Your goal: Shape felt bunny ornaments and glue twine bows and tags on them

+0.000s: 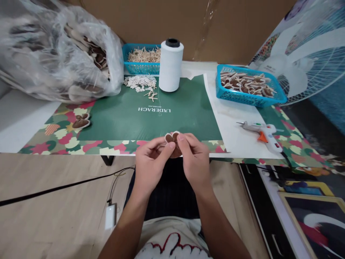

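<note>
My left hand (151,162) and my right hand (192,158) meet at the near edge of the low table (27,118). Both pinch one small brown cut-out with a white rim (172,138), the fingers closed on it from either side. A thin thread runs from the white thread spool (171,64) down across the green mat (151,111) toward my hands. A second brown cut-out (81,122) lies on the patterned paper at the left.
A blue basket of tan pieces (141,59) stands behind the spool, and a blue basket of brown cut-outs (246,86) sits at the right. A glue gun (262,133) lies on white paper. A large plastic bag (56,50) fills the left. A fan (309,61) stands at the right.
</note>
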The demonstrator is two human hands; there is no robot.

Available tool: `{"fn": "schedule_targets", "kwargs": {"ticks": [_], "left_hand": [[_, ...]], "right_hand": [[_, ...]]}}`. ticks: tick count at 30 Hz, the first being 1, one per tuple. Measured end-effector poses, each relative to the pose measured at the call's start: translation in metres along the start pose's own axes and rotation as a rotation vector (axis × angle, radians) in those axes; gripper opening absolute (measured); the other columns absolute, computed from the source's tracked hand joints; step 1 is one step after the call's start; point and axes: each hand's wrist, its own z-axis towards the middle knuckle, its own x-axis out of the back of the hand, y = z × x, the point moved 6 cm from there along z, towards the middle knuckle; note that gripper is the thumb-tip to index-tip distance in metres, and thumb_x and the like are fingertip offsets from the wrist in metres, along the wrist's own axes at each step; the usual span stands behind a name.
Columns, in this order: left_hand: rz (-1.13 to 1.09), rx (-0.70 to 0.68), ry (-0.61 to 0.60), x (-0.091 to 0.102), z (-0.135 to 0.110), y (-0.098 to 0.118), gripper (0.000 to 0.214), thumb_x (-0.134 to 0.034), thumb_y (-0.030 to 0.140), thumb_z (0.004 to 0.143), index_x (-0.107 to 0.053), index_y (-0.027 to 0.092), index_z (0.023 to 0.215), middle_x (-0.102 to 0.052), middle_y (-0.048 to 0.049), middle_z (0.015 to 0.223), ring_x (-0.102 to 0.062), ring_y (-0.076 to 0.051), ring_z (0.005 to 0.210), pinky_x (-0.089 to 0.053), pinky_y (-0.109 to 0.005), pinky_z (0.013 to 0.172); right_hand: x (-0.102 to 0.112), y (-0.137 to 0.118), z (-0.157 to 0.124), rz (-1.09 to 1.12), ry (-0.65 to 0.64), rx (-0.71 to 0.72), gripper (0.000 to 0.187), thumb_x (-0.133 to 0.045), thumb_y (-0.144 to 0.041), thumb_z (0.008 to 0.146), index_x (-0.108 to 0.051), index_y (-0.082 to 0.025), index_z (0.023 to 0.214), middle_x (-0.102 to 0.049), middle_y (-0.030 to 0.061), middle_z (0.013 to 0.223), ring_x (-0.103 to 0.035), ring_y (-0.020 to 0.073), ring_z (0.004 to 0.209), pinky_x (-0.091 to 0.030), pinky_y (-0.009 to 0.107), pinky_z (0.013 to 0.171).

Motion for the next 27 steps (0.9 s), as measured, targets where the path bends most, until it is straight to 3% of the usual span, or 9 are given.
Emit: {"fn": "schedule_targets", "kwargs": {"ticks": [3, 7, 13, 17, 22, 27], "left_hand": [[0.070, -0.052, 0.020, 0.005, -0.002, 0.003, 0.013, -0.088, 0.033, 0.083, -0.086, 0.028, 0.095, -0.081, -0.0030, 0.088, -0.073, -0.016, 0.078, -0.062, -0.027, 0.077], [0.023, -0.048, -0.001, 0.002, -0.004, 0.004, 0.009, -0.086, 0.032, 0.085, -0.086, 0.027, 0.092, -0.080, -0.0030, 0.085, -0.072, -0.014, 0.077, -0.060, -0.024, 0.076], [-0.203, 0.059, 0.061, -0.004, -0.005, -0.007, 0.018, -0.092, 0.038, 0.076, -0.086, 0.025, 0.089, -0.081, -0.0052, 0.090, -0.076, -0.021, 0.086, -0.062, -0.034, 0.088], [-0.090, 0.039, 0.035, 0.004, 0.000, -0.009, 0.016, -0.087, 0.037, 0.083, -0.086, 0.026, 0.095, -0.082, -0.0049, 0.094, -0.077, -0.019, 0.089, -0.061, -0.031, 0.090], [-0.034, 0.056, -0.132, 0.006, 0.002, -0.006, 0.027, -0.072, 0.046, 0.098, -0.085, 0.025, 0.109, -0.082, -0.0064, 0.106, -0.076, -0.020, 0.099, -0.060, -0.033, 0.096], [-0.046, 0.074, -0.119, 0.010, -0.002, -0.009, 0.020, -0.084, 0.034, 0.088, -0.084, 0.027, 0.107, -0.083, -0.0036, 0.106, -0.077, -0.018, 0.097, -0.061, -0.029, 0.095]], "right_hand": [[-0.001, 0.001, -0.002, 0.032, -0.061, -0.011, 0.027, -0.061, -0.039, 0.101, -0.078, -0.025, 0.086, -0.074, 0.0029, 0.091, -0.069, 0.0177, 0.087, -0.057, 0.032, 0.078], [-0.002, 0.005, -0.004, 0.087, -0.040, -0.024, 0.018, -0.072, -0.037, 0.094, -0.079, -0.024, 0.084, -0.073, 0.0018, 0.085, -0.066, 0.0168, 0.081, -0.054, 0.031, 0.073], [-0.021, 0.029, -0.010, 0.550, -0.049, -0.358, 0.021, -0.078, -0.045, 0.087, -0.079, -0.024, 0.084, -0.075, 0.0018, 0.087, -0.069, 0.0183, 0.085, -0.059, 0.035, 0.083], [-0.017, 0.030, -0.008, 0.409, -0.050, -0.294, 0.024, -0.075, -0.046, 0.091, -0.081, -0.023, 0.094, -0.079, 0.0046, 0.099, -0.072, 0.0198, 0.096, -0.058, 0.037, 0.092], [0.000, 0.016, -0.005, 0.092, 0.035, -0.082, 0.014, -0.074, -0.034, 0.093, -0.081, -0.023, 0.098, -0.078, 0.0035, 0.099, -0.072, 0.0177, 0.093, -0.059, 0.033, 0.086], [0.003, 0.016, -0.008, 0.051, 0.034, -0.075, 0.018, -0.069, -0.036, 0.096, -0.080, -0.023, 0.102, -0.079, 0.0045, 0.104, -0.073, 0.0186, 0.098, -0.060, 0.034, 0.089]]}}
